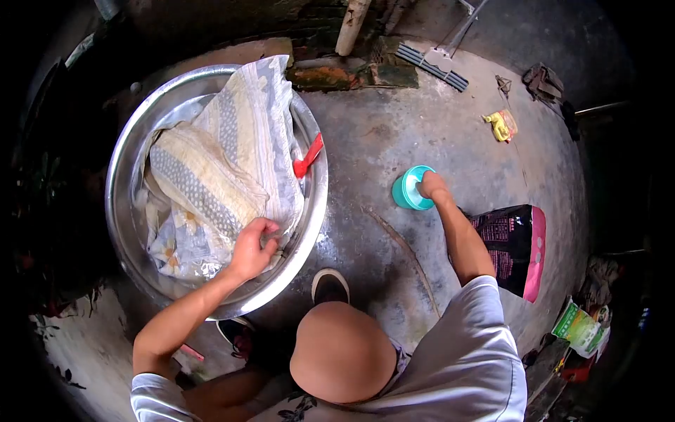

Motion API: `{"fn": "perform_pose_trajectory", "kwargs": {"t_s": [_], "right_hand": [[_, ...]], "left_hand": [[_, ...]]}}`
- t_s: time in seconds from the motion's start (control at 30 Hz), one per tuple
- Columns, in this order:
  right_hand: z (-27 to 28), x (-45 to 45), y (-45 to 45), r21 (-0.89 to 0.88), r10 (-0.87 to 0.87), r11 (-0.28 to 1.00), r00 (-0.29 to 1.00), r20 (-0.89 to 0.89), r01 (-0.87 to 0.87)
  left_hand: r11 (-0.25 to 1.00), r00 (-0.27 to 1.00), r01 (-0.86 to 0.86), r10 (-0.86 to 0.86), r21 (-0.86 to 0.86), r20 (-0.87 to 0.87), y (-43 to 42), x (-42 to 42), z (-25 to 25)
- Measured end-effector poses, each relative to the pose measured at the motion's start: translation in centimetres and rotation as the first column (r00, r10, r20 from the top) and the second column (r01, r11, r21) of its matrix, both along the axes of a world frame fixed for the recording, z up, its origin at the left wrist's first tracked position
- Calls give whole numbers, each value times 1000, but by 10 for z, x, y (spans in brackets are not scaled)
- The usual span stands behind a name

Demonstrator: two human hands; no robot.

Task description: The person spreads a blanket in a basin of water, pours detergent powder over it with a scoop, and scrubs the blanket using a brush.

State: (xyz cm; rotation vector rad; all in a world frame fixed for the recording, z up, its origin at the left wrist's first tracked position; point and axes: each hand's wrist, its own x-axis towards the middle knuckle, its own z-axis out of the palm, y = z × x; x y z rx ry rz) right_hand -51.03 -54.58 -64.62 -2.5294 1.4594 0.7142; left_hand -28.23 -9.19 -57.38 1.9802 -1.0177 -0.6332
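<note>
A large metal basin on the left holds a patterned cloth in beige and grey, partly in water. My left hand is over the cloth's lower right part, its fingers apart and slightly bent, with nothing in them. A red object lies at the basin's right inner edge. To the right, my right hand reaches into a teal cup on the floor. Its fingers are partly hidden at the cup's rim, so what they hold cannot be made out.
A black and pink bag lies right of my right forearm. Farther off are a yellow packet, a mop head and a dark bundle. A green and white packet is at the lower right. My shoe is beside the basin.
</note>
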Motion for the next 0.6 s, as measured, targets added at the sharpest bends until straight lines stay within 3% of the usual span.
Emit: {"fn": "perform_pose_trajectory", "kwargs": {"t_s": [0.27, 0.33, 0.5, 0.57, 0.6], "right_hand": [[-19, 5, 0, 80, -19, 997, 996, 84, 12], [2, -2, 4, 90, -110, 991, 978, 180, 95], [4, -37, 3, 134, -101, 989, 941, 323, 60], [23, -46, 17, 225, -220, 967, 832, 509, 118], [37, -45, 25, 222, -218, 968, 832, 510, 118]], "left_hand": [[1000, 996, 11, -10, 10, -86, 10, -1, -13], [1000, 997, 19, -20, -9, -78, 7, 0, -16], [1000, 998, 21, -21, -1, -56, 12, 2, -20], [999, 999, 42, -42, 5, -34, 16, 2, -22], [998, 998, 63, -63, 10, -4, 17, 4, -22]]}}
